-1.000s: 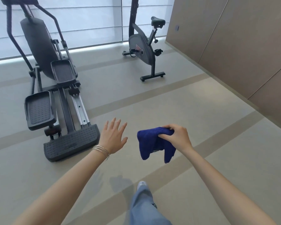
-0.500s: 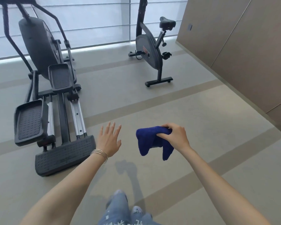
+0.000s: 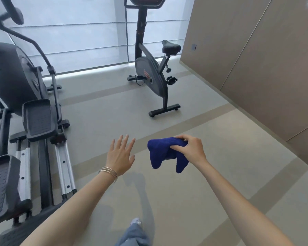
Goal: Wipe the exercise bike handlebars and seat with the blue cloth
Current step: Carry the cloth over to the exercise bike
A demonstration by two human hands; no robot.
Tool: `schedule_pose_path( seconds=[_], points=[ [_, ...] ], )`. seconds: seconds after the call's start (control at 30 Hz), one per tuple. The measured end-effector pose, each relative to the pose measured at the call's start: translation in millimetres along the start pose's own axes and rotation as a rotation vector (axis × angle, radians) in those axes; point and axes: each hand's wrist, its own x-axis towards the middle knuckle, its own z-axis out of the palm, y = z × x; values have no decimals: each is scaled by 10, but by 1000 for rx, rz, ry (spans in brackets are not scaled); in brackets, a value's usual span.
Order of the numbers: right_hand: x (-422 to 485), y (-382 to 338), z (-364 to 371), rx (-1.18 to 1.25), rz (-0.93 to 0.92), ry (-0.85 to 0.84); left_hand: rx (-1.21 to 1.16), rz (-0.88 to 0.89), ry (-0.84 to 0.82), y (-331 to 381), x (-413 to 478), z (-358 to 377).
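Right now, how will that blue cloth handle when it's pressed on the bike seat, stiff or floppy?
Probably floppy: the blue cloth droops in two lobes below the right hand. It looks thick and plush, so likely light and grippy, molding around the seat rather than sliding.

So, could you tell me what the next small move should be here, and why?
Probably keep walking toward the exercise bike. The right hand grips the blue cloth, but the bike stands well ahead across bare floor, its seat out of reach. The left hand is open and empty.
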Motion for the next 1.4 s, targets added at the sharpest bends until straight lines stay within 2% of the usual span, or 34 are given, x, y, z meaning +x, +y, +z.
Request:
schedule_pose_path(
  seconds=[0.4,0.67,0.93,1.1,1.4],
  points=[
    [2086,56,81,41,-9,10,14,-15,49,-504,2046,-166],
    [3867,125,-99,99,-26,-12,27,-39,22,-579,3663,-343],
    [5371,49,-322,127,-16,24,-27,-97,89,-587,5003,-548],
    [6219,-20,-213,162,-13,33,-27,-98,129,-936,5810,-651],
    [7851,-455,255,172,-29,117,11,24,179,-1814,7535,-1000]
  ],
)
